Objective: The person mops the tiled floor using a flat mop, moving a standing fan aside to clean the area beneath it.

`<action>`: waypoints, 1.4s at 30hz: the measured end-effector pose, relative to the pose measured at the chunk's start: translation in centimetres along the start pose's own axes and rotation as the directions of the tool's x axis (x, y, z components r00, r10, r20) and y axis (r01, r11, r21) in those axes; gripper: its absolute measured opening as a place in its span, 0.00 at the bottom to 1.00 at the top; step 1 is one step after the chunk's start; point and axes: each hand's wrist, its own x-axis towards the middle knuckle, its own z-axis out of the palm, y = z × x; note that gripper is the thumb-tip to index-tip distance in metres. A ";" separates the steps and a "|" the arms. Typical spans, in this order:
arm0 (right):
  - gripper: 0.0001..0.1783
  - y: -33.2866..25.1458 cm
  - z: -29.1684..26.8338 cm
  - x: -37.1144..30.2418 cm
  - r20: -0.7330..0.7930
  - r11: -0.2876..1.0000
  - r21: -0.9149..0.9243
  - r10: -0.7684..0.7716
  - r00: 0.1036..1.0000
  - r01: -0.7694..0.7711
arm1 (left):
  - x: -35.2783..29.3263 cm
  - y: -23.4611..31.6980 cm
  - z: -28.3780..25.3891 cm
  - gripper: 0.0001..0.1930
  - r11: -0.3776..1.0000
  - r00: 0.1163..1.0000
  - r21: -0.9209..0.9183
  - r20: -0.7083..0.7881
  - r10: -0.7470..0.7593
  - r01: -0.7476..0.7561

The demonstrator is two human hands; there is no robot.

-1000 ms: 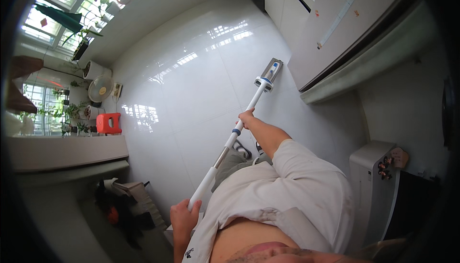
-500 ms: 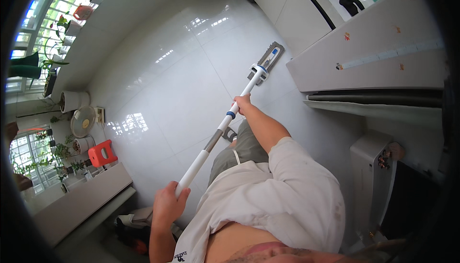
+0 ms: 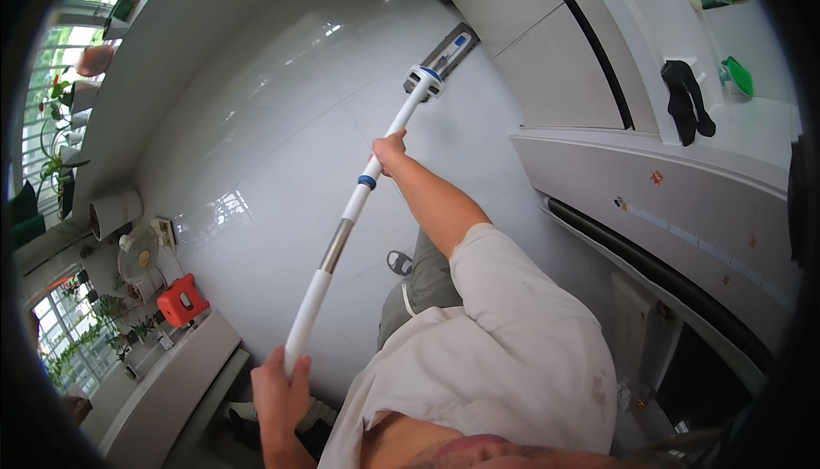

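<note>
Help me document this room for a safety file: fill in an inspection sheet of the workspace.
Surface: glossy, pale tiled floor with light reflections.
Job's things: mop, its flat mop head on the floor near a pale cabinet.
Clutter: red stool and fan at left; black item at right.
Hands: left hand grips the mop's near end; right hand grips farther along, toward the mop head.
Cables: nothing clearly seen.
Surroundings: potted plants along the left side.

Head-worn fisheye, looking down, shirt (image 3: 521, 332) close, floor (image 3: 286, 174) beyond
</note>
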 end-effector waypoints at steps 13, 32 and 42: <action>0.51 8.1 -6.8 -8.0 0.100 0.962 0.222 0.137 0.986 -0.156 | -1.1 -0.6 -8.7 0.12 0.989 0.963 0.148 0.266 -0.042 0.002; 0.43 -3.2 1.7 1.8 0.212 0.971 0.237 -0.009 0.977 -0.042 | 2.2 3.5 -3.4 0.10 0.979 0.996 0.182 0.022 0.089 -0.092; 0.38 8.8 -4.2 -6.9 0.049 0.950 0.282 0.126 0.991 -0.134 | -3.7 -3.8 -3.7 0.14 0.941 0.903 0.050 0.269 -0.337 0.336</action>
